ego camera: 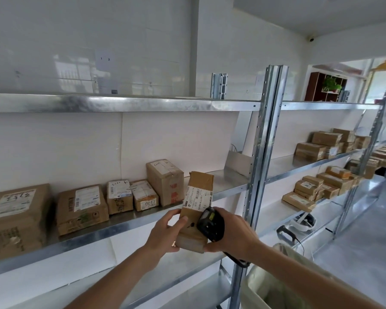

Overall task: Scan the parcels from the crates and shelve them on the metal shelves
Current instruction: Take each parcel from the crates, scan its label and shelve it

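Mid-step: scan in hand, shelving not yet done. Long narrow brown cardboard parcel with a white shipping label (196,206) held upright in front of the galvanised metal shelf (120,226), just right of the row already there, not yet resting on it. Left hand (165,233) gripping the lower left edge, thumb curled over the front face, fingers wrapped behind. Right hand (230,235) gripping the black handheld barcode scanner (210,224), head pressed close against the parcel's lower right face, coiled cable trailing down from the wrist; fingertips also propping the parcel's bottom corner. Scanner window looks too close to and below the label: better to back off, aim at the barcode strip on the label, keep the label face square to the beam and the left thumb off the print. Cannot tell from here whether the read has registered, so worth confirming before letting go. Free shelf space just right of the tall upright brown carton with red print (165,182), short of the perforated steel upright (263,152). Sensible placement: base down on the shelf, label outward like the small brown box marked 0017 (145,197), slid back clear of the front lip. Risk: tall narrow shape tips easily, so lean against the neighbour or lay flat. Translucent pale plastic crate (272,284) at lower right, contents not readable.
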`<state>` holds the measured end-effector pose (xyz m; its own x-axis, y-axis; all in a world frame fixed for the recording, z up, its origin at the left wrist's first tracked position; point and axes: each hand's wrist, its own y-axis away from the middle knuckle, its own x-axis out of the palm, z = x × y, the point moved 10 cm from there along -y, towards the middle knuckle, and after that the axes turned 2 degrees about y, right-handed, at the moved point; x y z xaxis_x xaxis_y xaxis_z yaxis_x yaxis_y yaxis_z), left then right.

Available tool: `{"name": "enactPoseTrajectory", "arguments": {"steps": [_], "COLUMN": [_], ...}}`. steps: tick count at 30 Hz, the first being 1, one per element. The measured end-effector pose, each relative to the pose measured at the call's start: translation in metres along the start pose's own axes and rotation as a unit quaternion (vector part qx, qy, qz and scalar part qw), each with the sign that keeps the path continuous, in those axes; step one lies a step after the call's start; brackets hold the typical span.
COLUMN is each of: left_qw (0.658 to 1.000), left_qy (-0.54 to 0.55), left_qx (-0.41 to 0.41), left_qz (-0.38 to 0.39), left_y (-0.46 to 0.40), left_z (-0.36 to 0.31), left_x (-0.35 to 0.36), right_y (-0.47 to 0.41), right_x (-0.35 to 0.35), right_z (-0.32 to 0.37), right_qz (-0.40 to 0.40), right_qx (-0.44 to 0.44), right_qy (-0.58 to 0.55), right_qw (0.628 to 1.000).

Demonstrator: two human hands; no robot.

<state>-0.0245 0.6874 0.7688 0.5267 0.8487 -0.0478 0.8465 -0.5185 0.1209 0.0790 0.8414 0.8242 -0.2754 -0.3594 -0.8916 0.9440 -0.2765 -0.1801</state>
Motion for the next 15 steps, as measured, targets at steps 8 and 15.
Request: {"name": "enactPoseTrajectory", "arguments": {"steps": [8,15], "left_qw": [0.997,0.997], "left_qy": [0.049,0.029], "left_qx": [-0.026,-0.046], "left_qz": [-0.05,-0.054], "left_y": [-0.073,-0.112], "left_z": [0.002,0.007], "left_x": [0.048,0.056], "right_y": [-0.091,-0.168], "right_x": [0.001,0.015], "right_z": [-0.073,-0.11], "right_qz": [0.028,0.095], "right_qx": [-0.047,-0.1], "right_qy": [-0.056,-0.085], "right_qw": [0.997,0.987]}}
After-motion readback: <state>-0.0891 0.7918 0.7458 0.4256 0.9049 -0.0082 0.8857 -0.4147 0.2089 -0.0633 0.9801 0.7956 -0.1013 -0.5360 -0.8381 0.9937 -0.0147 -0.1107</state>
